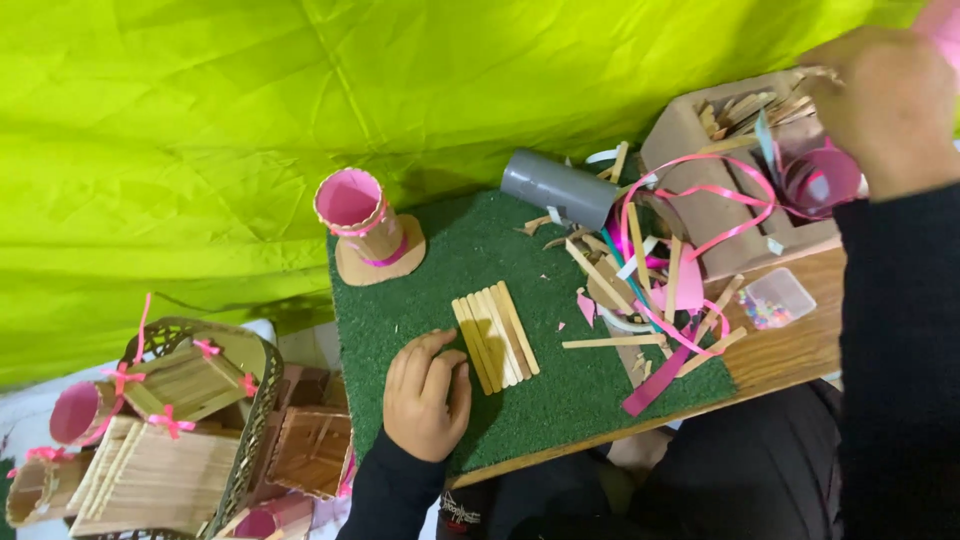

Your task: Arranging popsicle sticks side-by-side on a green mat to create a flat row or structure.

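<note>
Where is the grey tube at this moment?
In the head view, the grey tube lies at the far edge of the green mat, between the pink cup and the cardboard box.

A row of pale wooden craft sticks (495, 335) lies flat on the green mat, side by side, slanting slightly, near the middle. Far right, a brown cardboard box (715, 210) holds loose sticks and pink ribbon.

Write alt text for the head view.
A person's left hand rests beside a row of craft sticks on a green mat, while the right hand reaches into a cardboard box of sticks and pink ribbon. A pink-lined cup and grey tube stand behind.
</note>
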